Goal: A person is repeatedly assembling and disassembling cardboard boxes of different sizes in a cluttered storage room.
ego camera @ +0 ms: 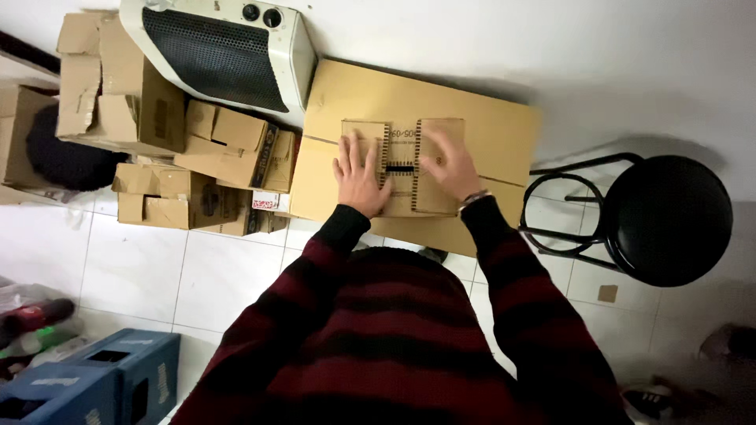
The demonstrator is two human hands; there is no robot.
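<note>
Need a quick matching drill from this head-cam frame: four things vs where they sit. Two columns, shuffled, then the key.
1. round black stool
2. white heater
3. blue crates
4. small flat cardboard piece

A. under both hands
B. bottom left on the floor
C. right of the big cardboard box
D. top, against the wall

Pairs: 1-C, 2-D, 3-B, 4-A. The left hand and right hand both lie flat.
</note>
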